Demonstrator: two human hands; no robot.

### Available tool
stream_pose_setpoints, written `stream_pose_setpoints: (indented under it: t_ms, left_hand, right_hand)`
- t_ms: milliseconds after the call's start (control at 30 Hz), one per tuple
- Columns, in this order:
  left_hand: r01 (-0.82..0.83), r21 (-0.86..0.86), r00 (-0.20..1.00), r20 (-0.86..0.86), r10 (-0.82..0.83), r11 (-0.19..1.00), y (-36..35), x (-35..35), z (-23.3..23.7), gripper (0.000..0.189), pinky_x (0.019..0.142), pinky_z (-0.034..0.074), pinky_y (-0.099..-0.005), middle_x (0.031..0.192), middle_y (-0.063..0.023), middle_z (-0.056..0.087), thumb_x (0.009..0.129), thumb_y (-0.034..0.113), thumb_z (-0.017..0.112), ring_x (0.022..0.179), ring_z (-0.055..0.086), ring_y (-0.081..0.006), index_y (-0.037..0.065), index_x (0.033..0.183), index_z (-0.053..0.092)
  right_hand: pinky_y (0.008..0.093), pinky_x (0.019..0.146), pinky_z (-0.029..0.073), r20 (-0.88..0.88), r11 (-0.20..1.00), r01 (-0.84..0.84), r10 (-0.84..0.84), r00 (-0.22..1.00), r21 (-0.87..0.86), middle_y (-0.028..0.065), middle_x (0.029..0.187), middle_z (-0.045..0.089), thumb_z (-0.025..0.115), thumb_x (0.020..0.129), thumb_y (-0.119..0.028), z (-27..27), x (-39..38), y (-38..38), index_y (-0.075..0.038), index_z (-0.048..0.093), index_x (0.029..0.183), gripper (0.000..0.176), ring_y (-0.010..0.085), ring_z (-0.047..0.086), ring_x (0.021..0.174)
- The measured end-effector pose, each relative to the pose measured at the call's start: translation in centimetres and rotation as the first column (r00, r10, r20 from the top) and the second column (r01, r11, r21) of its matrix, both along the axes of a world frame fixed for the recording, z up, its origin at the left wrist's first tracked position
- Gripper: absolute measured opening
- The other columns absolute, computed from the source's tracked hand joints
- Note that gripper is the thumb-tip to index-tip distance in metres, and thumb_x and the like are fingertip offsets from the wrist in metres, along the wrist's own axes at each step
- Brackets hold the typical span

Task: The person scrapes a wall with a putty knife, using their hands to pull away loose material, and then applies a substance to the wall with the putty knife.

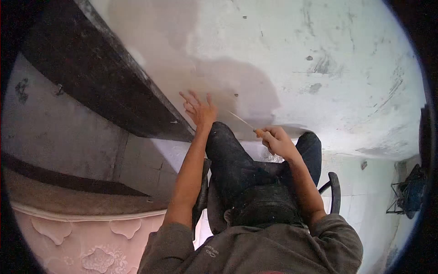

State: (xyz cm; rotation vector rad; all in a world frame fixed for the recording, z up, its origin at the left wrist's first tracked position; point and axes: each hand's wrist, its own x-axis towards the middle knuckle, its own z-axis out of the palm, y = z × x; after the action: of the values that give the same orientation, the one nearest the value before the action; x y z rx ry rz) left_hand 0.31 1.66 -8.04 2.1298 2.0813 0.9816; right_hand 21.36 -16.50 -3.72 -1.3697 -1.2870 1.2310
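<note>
My left hand (200, 111) lies against the pale wall (292, 41), its fingers spread and nothing in it. To the right of it, my right hand (279, 142) is closed around the orange handle of a screwdriver (244, 122). The tool's long thin shaft points up and left, its tip close to the wall beside my left hand. Shadows of my head and arms fall on the wall around both hands.
A dark wooden panel (105, 59) stands at the left, its edge near my left hand. A pink mattress (86, 237) lies at the lower left. I sit on a chair with a black armrest (335, 192). A dark object (408, 192) is at the far right.
</note>
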Motion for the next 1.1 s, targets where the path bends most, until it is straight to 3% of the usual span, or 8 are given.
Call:
stream_pose_setpoints:
  t_ms: [100,267,400,467,600,700,767,1100]
  left_hand:
    - [-0.113,-0.251,0.993,0.0,0.117,0.961,0.5,-0.2,-3.4,0.075,0.107,0.025,-0.055,0.152,-0.0321,-0.001,0.094,0.046,0.044,0.129,0.027,-0.0488,-0.008,0.143,0.025]
    - [0.001,-0.08,0.996,0.085,0.006,0.997,0.7,0.3,-3.5,0.072,0.105,0.027,-0.0537,0.152,-0.0306,0.007,0.095,0.041,0.044,0.124,0.032,-0.0451,-0.007,0.144,0.024]
    - [0.075,0.127,0.988,0.127,-0.092,0.989,-0.1,1.0,-2.6,0.072,0.105,0.027,-0.0533,0.153,-0.0292,0.009,0.094,0.035,0.047,0.122,0.033,-0.0448,-0.006,0.146,0.019]
    - [0.213,0.22,0.969,0.078,-0.235,0.952,-0.4,1.2,-1.5,0.074,0.107,0.022,-0.0505,0.151,-0.0336,0.006,0.094,0.031,0.05,0.131,0.026,-0.0456,-0.008,0.146,0.014]
    - [0.284,0.233,0.958,-0.022,-0.287,0.93,-1.0,1.4,-0.7,0.076,0.107,0.022,-0.0489,0.152,-0.0328,0.007,0.093,0.028,0.053,0.132,0.027,-0.0432,-0.007,0.147,0.013]
    - [0.304,0.208,0.95,0.008,-0.312,0.93,-1.2,1.6,-0.9,0.076,0.108,0.021,-0.048,0.152,-0.0318,0.007,0.092,0.027,0.053,0.134,0.026,-0.0418,-0.005,0.148,0.013]
    - [0.27,0.261,0.962,-0.037,-0.27,0.927,-0.8,1.7,-1.2,0.073,0.104,0.03,-0.0509,0.154,-0.0274,0.005,0.091,0.027,0.054,0.12,0.035,-0.0451,0.0,0.149,0.018]
    - [0.305,0.215,0.947,0.034,-0.319,0.928,-1.0,1.8,-1.3,0.077,0.106,0.025,-0.0489,0.153,-0.0313,0.002,0.091,0.031,0.056,0.127,0.027,-0.0449,-0.006,0.147,0.016]
  right_hand:
    - [0.025,0.039,0.03,-0.035,0.993,0.01,-0.014,0.999,-0.121,-0.0011,0.058,0.048,0.054,0.094,-0.026,-0.1,0.6,0.1,0.002,0.064,0.091,0.03,0.0067,0.04,0.042]
    - [0.0261,0.037,0.034,-0.085,0.994,0.08,-0.086,0.993,-0.075,0.0022,0.058,0.054,0.053,0.092,-0.024,-0.5,1.8,0.6,0.0,0.066,0.086,0.029,0.01,0.045,0.04]
    - [0.0263,0.041,0.035,0.157,0.986,0.166,-0.161,0.974,-0.019,0.0014,0.056,0.052,0.053,0.093,-0.029,0.2,2.9,2.4,0.002,0.066,0.079,0.036,0.0095,0.045,0.043]
    - [0.0275,0.046,0.036,0.258,0.972,0.136,-0.184,0.948,0.192,0.0009,0.057,0.052,0.054,0.092,-0.031,0.0,3.6,4.2,0.004,0.066,0.083,0.038,0.01,0.047,0.047]
    - [0.0356,0.05,0.041,0.468,0.936,0.199,-0.321,0.823,0.292,0.0174,0.053,0.053,0.059,0.09,-0.03,1.7,2.8,6.4,0.005,0.067,0.079,0.037,0.0206,0.053,0.048]
    - [0.0395,0.052,0.042,0.42,0.929,0.205,-0.326,0.847,0.307,0.0241,0.057,0.052,0.061,0.088,-0.028,2.1,1.2,7.6,0.006,0.065,0.075,0.037,0.0306,0.055,0.05]
    - [0.0401,0.052,0.043,0.462,0.924,0.181,-0.33,0.823,0.337,0.0243,0.057,0.052,0.061,0.088,-0.028,2.4,1.3,7.4,0.006,0.064,0.074,0.037,0.034,0.055,0.051]
    - [0.0486,0.057,0.045,0.625,0.91,0.107,-0.357,0.694,0.401,0.0273,0.062,0.056,0.059,0.086,-0.024,4.7,0.3,7.3,0.005,0.061,0.065,0.036,0.0442,0.059,0.061]
